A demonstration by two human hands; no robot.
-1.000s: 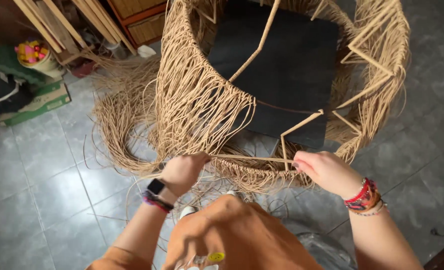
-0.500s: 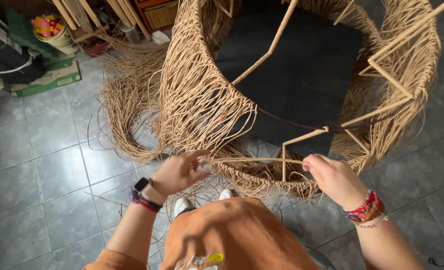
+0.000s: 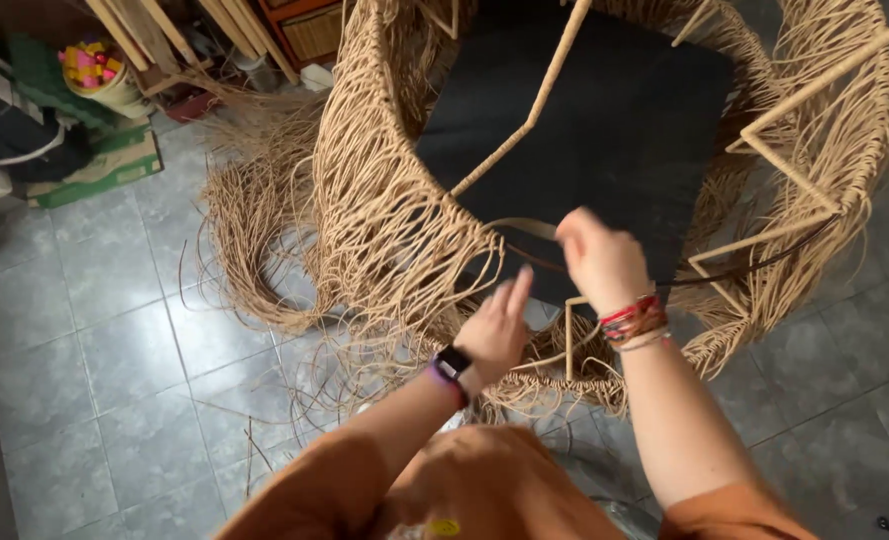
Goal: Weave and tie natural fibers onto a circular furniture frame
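The woven rattan frame [image 3: 394,210] is standing on the tiled floor [image 3: 94,330] before you. Your right hand [image 3: 599,262] has risen from the lower rim, fingers clenching a strand [image 3: 524,228] and drawing it up; your left hand [image 3: 494,330] has let go, fingers spread loose just beside the weave.

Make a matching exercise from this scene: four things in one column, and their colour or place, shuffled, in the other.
Things:
1. cushion
2. wristwatch
3. bracelets
4. loose strands

Descriptions:
A. on the right wrist
B. black, inside the woven frame
C. piled on the tiled floor
D. on the left wrist

Pairs: 1-B, 2-D, 3-A, 4-C
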